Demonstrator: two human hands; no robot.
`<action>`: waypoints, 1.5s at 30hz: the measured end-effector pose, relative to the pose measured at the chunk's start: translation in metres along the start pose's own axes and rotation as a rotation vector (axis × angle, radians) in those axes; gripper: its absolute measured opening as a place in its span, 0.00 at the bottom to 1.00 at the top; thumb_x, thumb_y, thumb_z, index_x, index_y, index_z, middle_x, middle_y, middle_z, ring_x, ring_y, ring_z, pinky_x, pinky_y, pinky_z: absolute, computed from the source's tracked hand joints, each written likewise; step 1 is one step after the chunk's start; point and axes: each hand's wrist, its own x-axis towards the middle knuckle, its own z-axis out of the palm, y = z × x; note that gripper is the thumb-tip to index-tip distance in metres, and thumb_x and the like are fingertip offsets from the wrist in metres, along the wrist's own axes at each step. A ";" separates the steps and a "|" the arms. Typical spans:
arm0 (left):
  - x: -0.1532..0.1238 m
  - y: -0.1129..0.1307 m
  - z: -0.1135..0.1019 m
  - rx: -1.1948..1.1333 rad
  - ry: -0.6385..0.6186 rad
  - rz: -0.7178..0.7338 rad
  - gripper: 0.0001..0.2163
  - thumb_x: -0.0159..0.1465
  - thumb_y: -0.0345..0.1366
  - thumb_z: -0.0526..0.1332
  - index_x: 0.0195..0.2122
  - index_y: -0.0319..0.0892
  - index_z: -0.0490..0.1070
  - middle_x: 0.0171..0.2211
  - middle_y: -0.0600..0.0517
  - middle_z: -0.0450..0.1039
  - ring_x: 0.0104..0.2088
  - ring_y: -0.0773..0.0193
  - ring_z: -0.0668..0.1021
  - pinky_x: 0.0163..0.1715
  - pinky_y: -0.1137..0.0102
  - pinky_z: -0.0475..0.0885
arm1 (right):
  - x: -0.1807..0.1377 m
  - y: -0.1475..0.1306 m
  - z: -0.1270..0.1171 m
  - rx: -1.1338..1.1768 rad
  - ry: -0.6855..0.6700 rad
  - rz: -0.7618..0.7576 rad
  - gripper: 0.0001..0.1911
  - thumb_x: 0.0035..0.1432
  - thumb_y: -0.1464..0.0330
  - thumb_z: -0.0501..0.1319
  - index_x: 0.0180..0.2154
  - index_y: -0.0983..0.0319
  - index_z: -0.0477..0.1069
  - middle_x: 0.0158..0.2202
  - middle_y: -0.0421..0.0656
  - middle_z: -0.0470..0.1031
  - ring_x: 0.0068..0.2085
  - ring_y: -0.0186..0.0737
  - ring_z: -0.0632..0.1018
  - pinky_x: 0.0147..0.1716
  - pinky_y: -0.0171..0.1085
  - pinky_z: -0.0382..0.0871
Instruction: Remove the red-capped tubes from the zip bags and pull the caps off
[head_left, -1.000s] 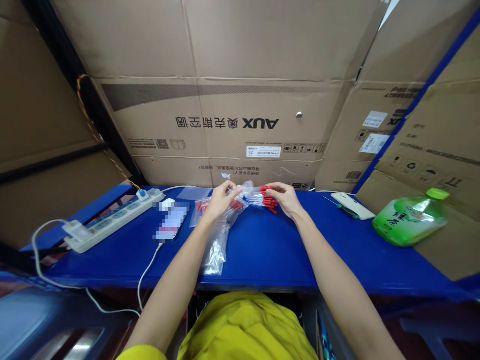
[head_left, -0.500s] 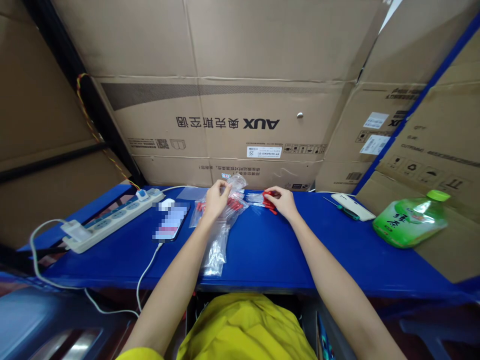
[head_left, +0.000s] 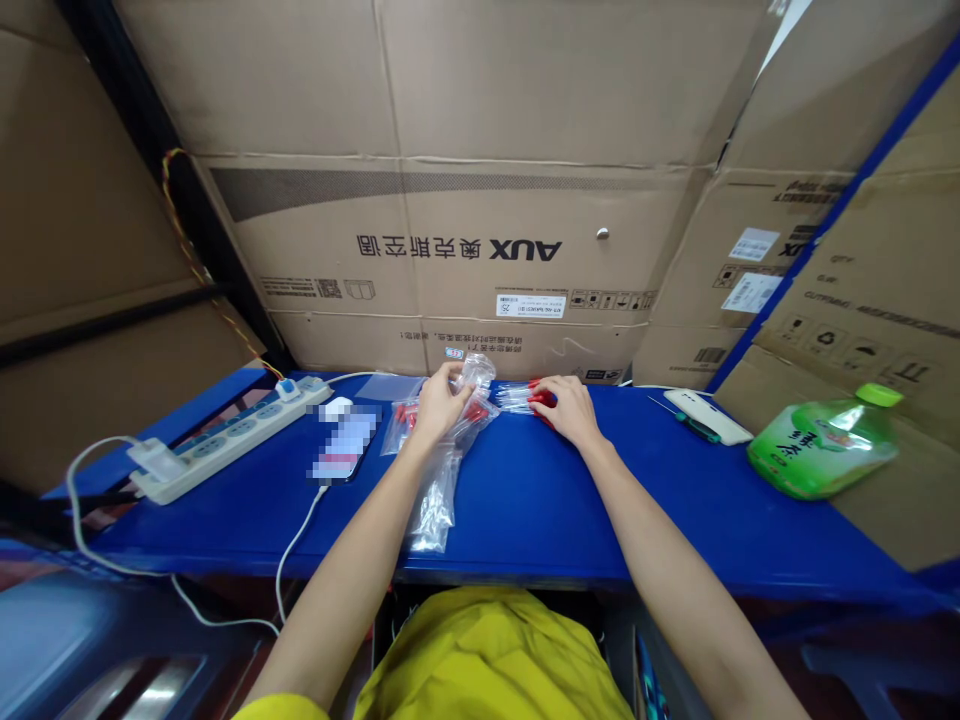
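Note:
My left hand (head_left: 441,408) is closed, thumb against fingers, on a crumpled clear plastic bag (head_left: 478,372). Beneath and beside it lie clear bags with red-ended pieces (head_left: 409,412) inside, and a further clear plastic bag (head_left: 435,505) stretches toward the table's front edge. To the right, my right hand (head_left: 568,408) has its fingers bent over a bundle of thin red-ended sticks (head_left: 517,398). Their pale shafts point left toward the bag, and the red ends are partly hidden under the fingers. Exactly what kind of sticks these are, I cannot make out.
On the blue table (head_left: 525,500), a phone (head_left: 346,445) and a white power strip (head_left: 232,440) lie at left. A green-handled tool (head_left: 697,428), a white device (head_left: 712,415) and a green bottle (head_left: 825,445) are at right. Cardboard (head_left: 450,200) walls the back.
My left hand has shifted slightly and its grip on the clear bag has changed. The right hand's fingers have come down further over the red ends of the sticks.

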 end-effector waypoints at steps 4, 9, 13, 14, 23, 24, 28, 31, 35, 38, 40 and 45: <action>0.000 0.001 0.002 -0.054 -0.017 -0.021 0.18 0.59 0.35 0.67 0.51 0.43 0.73 0.39 0.50 0.78 0.36 0.60 0.77 0.41 0.66 0.69 | 0.000 0.000 0.004 0.054 -0.008 0.000 0.05 0.60 0.62 0.68 0.38 0.54 0.79 0.49 0.45 0.81 0.53 0.55 0.73 0.51 0.52 0.65; 0.002 -0.001 0.008 -0.296 -0.134 -0.046 0.19 0.60 0.34 0.65 0.52 0.39 0.72 0.40 0.49 0.78 0.38 0.62 0.78 0.43 0.67 0.71 | 0.000 -0.003 0.005 0.094 0.011 0.012 0.10 0.60 0.61 0.68 0.43 0.55 0.78 0.50 0.47 0.80 0.54 0.56 0.73 0.53 0.52 0.65; -0.002 0.005 0.008 -0.504 -0.310 -0.037 0.19 0.60 0.37 0.65 0.53 0.40 0.72 0.41 0.48 0.78 0.39 0.61 0.79 0.41 0.69 0.73 | 0.002 -0.015 0.004 0.283 0.113 0.096 0.16 0.64 0.55 0.64 0.49 0.55 0.76 0.48 0.48 0.81 0.53 0.54 0.75 0.55 0.51 0.66; -0.004 0.007 0.007 -0.534 -0.347 -0.038 0.20 0.60 0.39 0.66 0.54 0.41 0.72 0.41 0.48 0.78 0.38 0.61 0.79 0.38 0.69 0.73 | 0.002 -0.020 0.004 0.374 0.130 0.128 0.18 0.65 0.53 0.62 0.50 0.55 0.75 0.46 0.48 0.81 0.52 0.53 0.76 0.54 0.50 0.67; -0.009 0.018 0.001 -0.587 -0.460 -0.087 0.27 0.57 0.42 0.71 0.57 0.41 0.71 0.36 0.50 0.77 0.30 0.66 0.76 0.31 0.72 0.71 | 0.007 -0.042 0.012 0.963 0.111 0.198 0.21 0.59 0.52 0.66 0.47 0.58 0.70 0.34 0.42 0.81 0.36 0.43 0.80 0.36 0.39 0.73; -0.009 0.018 0.000 -0.588 -0.450 -0.117 0.27 0.56 0.42 0.72 0.56 0.40 0.71 0.36 0.50 0.77 0.29 0.67 0.75 0.31 0.72 0.71 | 0.008 -0.040 0.011 0.960 0.127 0.209 0.20 0.59 0.53 0.66 0.46 0.58 0.70 0.34 0.42 0.80 0.35 0.42 0.80 0.35 0.38 0.72; -0.007 0.018 -0.007 -0.578 -0.422 -0.155 0.27 0.53 0.41 0.75 0.53 0.40 0.74 0.33 0.51 0.76 0.30 0.66 0.76 0.31 0.72 0.72 | 0.008 -0.037 0.007 0.947 0.151 0.226 0.19 0.57 0.56 0.67 0.46 0.57 0.69 0.34 0.42 0.80 0.34 0.41 0.79 0.34 0.38 0.71; -0.007 0.021 -0.011 -0.559 -0.451 -0.131 0.28 0.54 0.44 0.75 0.54 0.43 0.73 0.38 0.50 0.77 0.33 0.65 0.78 0.29 0.73 0.73 | 0.008 -0.040 0.005 0.943 0.127 0.230 0.18 0.56 0.58 0.66 0.45 0.58 0.70 0.33 0.40 0.78 0.32 0.38 0.76 0.33 0.37 0.70; -0.005 0.020 -0.008 -0.552 -0.434 -0.129 0.20 0.60 0.52 0.68 0.45 0.41 0.76 0.35 0.49 0.76 0.29 0.67 0.76 0.27 0.73 0.73 | 0.007 -0.048 0.004 0.953 0.076 0.211 0.17 0.54 0.61 0.66 0.45 0.60 0.72 0.29 0.37 0.73 0.30 0.35 0.72 0.34 0.36 0.67; -0.003 0.014 -0.002 -0.547 -0.355 -0.116 0.18 0.62 0.52 0.66 0.36 0.39 0.75 0.27 0.53 0.72 0.23 0.69 0.73 0.25 0.73 0.71 | 0.006 -0.052 0.000 0.975 0.029 0.202 0.18 0.53 0.62 0.67 0.45 0.61 0.74 0.27 0.35 0.71 0.29 0.34 0.70 0.34 0.36 0.66; -0.004 0.013 0.000 -0.523 -0.326 -0.066 0.16 0.62 0.50 0.66 0.35 0.39 0.74 0.25 0.54 0.71 0.22 0.69 0.72 0.24 0.73 0.70 | 0.005 -0.054 -0.002 1.010 -0.015 0.210 0.19 0.53 0.62 0.68 0.46 0.61 0.74 0.27 0.35 0.71 0.29 0.34 0.71 0.35 0.36 0.67; -0.009 0.022 0.000 -0.389 -0.230 0.081 0.13 0.67 0.46 0.62 0.34 0.40 0.73 0.26 0.54 0.71 0.24 0.69 0.70 0.25 0.73 0.65 | 0.004 -0.061 -0.005 1.099 -0.113 0.262 0.23 0.52 0.58 0.71 0.48 0.60 0.74 0.30 0.37 0.75 0.32 0.37 0.75 0.36 0.37 0.71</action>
